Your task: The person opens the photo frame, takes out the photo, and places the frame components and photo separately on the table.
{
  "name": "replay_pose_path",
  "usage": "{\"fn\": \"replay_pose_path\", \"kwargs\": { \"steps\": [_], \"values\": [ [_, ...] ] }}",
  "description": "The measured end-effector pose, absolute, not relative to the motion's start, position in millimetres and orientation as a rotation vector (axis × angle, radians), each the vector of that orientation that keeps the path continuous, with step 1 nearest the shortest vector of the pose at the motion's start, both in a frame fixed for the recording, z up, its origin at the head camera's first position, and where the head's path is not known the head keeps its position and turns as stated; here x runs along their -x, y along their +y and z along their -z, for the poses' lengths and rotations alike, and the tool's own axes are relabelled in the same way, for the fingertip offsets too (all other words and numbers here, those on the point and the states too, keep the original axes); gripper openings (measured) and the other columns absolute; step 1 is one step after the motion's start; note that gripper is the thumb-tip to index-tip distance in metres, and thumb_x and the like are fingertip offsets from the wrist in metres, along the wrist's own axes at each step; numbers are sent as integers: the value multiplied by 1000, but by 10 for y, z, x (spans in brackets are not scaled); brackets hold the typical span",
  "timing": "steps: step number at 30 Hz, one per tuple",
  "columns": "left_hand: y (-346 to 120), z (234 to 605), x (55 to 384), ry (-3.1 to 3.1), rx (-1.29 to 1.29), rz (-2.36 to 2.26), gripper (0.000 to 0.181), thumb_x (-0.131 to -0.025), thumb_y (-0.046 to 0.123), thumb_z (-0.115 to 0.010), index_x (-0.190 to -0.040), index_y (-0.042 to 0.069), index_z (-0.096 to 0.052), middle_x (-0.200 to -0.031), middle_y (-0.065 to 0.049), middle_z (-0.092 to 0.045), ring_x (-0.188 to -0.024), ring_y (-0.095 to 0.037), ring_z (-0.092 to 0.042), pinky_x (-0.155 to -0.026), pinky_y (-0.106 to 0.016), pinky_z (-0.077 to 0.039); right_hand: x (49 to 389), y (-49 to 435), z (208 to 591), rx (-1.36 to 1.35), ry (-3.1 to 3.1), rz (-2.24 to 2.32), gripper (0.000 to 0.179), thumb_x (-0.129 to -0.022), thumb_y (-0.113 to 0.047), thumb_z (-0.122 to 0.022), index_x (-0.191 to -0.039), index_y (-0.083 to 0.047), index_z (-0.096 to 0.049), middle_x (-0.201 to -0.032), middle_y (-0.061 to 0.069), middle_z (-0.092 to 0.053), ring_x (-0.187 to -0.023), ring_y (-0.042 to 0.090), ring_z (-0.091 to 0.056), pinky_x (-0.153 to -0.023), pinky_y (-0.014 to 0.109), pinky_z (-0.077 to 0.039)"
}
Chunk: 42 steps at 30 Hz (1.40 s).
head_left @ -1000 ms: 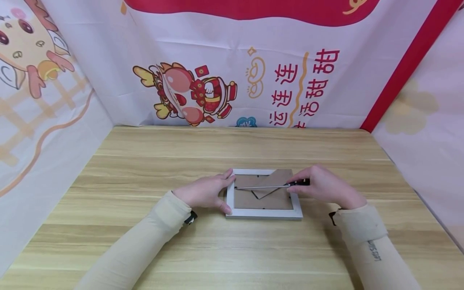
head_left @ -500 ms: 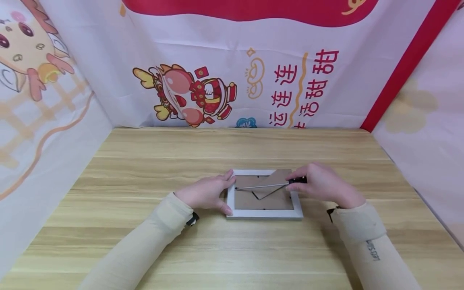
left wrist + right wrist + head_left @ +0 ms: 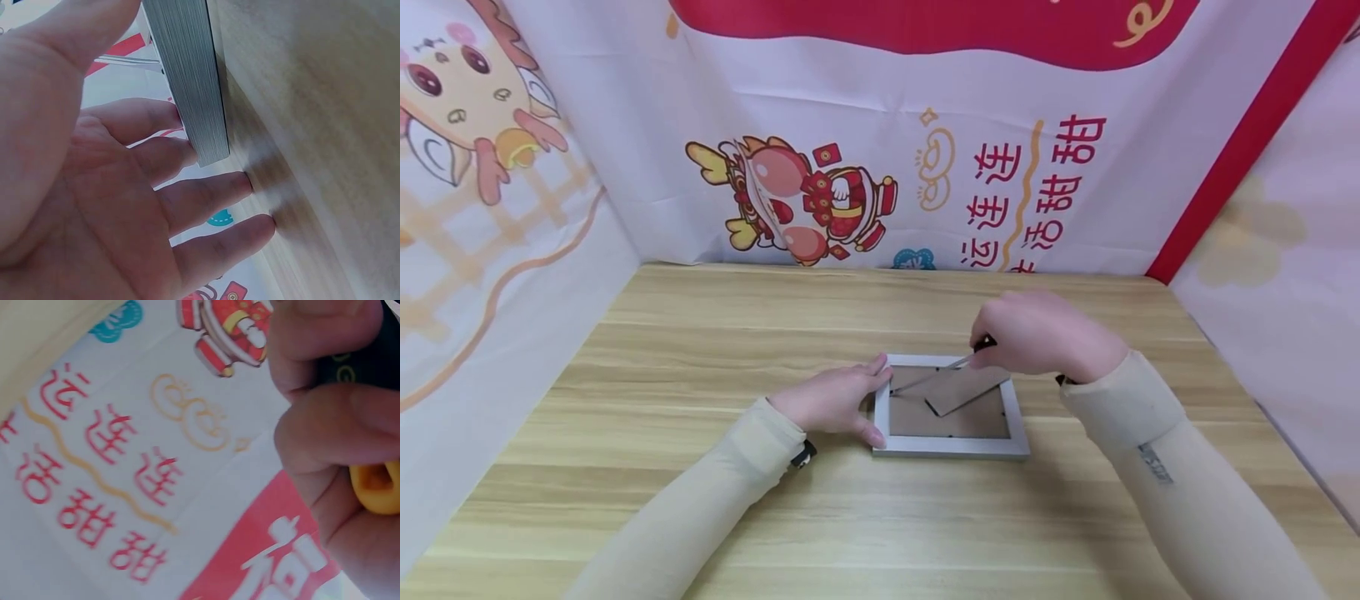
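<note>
A silver-white picture frame (image 3: 951,447) lies back side up on the table, its brown backing board (image 3: 977,423) showing. Across the board a brown stand flap (image 3: 966,389) sits slantwise. My left hand (image 3: 833,402) rests against the frame's left side; in the left wrist view its extended fingers (image 3: 209,200) touch the frame's edge and the tabletop. My right hand (image 3: 1037,333) grips a screwdriver (image 3: 934,374) by its dark handle, whose yellow end (image 3: 375,494) shows in the right wrist view. The shaft slopes down leftward, tip at a small black tab on the frame's left inner edge.
The wood-grain table (image 3: 865,533) extends around the frame. Behind it hangs a white cloth (image 3: 820,92) printed with red characters and a cartoon figure. More printed cloth (image 3: 1270,333) borders the left and right sides.
My right hand has risen and moved away toward the back, so the screwdriver now slopes more steeply, its tip staying near the same tab. My left hand and the frame hold their place.
</note>
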<state>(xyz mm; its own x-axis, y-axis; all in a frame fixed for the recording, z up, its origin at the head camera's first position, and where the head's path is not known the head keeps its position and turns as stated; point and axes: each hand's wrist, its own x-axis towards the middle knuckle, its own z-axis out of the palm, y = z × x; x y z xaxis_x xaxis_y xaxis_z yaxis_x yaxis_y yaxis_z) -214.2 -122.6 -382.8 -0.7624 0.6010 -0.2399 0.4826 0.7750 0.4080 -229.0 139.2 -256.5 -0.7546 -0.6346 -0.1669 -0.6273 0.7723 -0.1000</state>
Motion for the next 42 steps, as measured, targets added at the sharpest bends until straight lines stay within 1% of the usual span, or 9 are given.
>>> {"fn": "replay_pose_path", "kwargs": {
  "steps": [8, 12, 19, 22, 26, 30, 32, 37, 42],
  "values": [
    [-1229, 3853, 2154, 2608, -831, -466, 104, -75, 43, -84, -154, 4, -30, -163, -14, -13, -146, -28, -25, -115, -39, -29, 2276, 1053, 2326, 980, 2756, -157, 12, -82, -29, -82, -75, -22, -76, -68, -10, -64, -60, 13, -56, -58, 32, -48],
    [-1238, 3860, 2155, 2606, -829, -466, 104, -75, 44, -84, -154, 4, -30, -163, -14, -14, -146, -27, -25, -115, -39, -28, 2264, 909, 2256, 920, 2731, -220, 14, -82, -31, -82, -78, -21, -74, -69, -9, -64, -64, 14, -58, -61, 32, -49],
    [-1253, 3879, 2153, 2603, -824, -473, 104, -75, 44, -84, -155, 6, -30, -163, -12, -15, -146, -27, -26, -115, -39, -28, 2278, 755, 2190, 941, 2677, -254, 15, -81, -30, -83, -79, -19, -73, -73, -7, -65, -68, 14, -61, -69, 33, -53],
    [-1247, 3895, 2159, 2599, -831, -473, 104, -74, 45, -84, -155, 6, -30, -163, -12, -14, -146, -27, -26, -115, -38, -28, 2321, 823, 2189, 948, 2666, -95, 12, -81, -26, -84, -83, -18, -75, -77, -5, -66, -71, 15, -61, -69, 32, -53],
    [-1227, 3910, 2173, 2597, -845, -482, 104, -74, 46, -84, -154, 5, -31, -163, -13, -15, -145, -27, -27, -115, -39, -29, 2369, 1096, 2263, 1013, 2705, 276, 14, -82, -21, -83, -94, -15, -77, -79, -5, -67, -72, 13, -61, -69, 32, -53],
    [-1220, 3899, 2173, 2595, -864, -473, 105, -74, 45, -84, -154, 3, -31, -163, -16, -14, -145, -29, -27, -115, -40, -29, 2367, 1408, 2504, 996, 2815, 687, 20, -83, -23, -82, -100, -16, -75, -82, -5, -68, -71, 12, -62, -67, 33, -54],
    [-1225, 3892, 2170, 2598, -870, -461, 105, -75, 46, -84, -154, 3, -31, -162, -17, -13, -145, -30, -27, -115, -40, -28, 2352, 1519, 2657, 888, 2829, 932, 23, -83, -26, -82, -101, -15, -73, -87, -2, -69, -71, 14, -65, -66, 32, -56],
    [-1249, 3878, 2164, 2606, -868, -459, 105, -75, 46, -83, -154, 3, -30, -162, -17, -13, -145, -30, -27, -115, -39, -28, 2319, 1631, 2948, 608, 2745, 1422, 31, -86, -31, -79, -98, -5, -67, -93, 13, -68, -66, 24, -70, -61, 34, -59],
    [-1251, 3879, 2159, 2612, -863, -453, 104, -75, 46, -83, -154, 3, -30, -162, -16, -13, -145, -30, -27, -115, -39, -28, 2314, 1593, 2961, 556, 2784, 1414, 31, -87, -32, -78, -93, -4, -66, -87, 15, -69, -61, 23, -70, -58, 33, -59]
  ]
}}
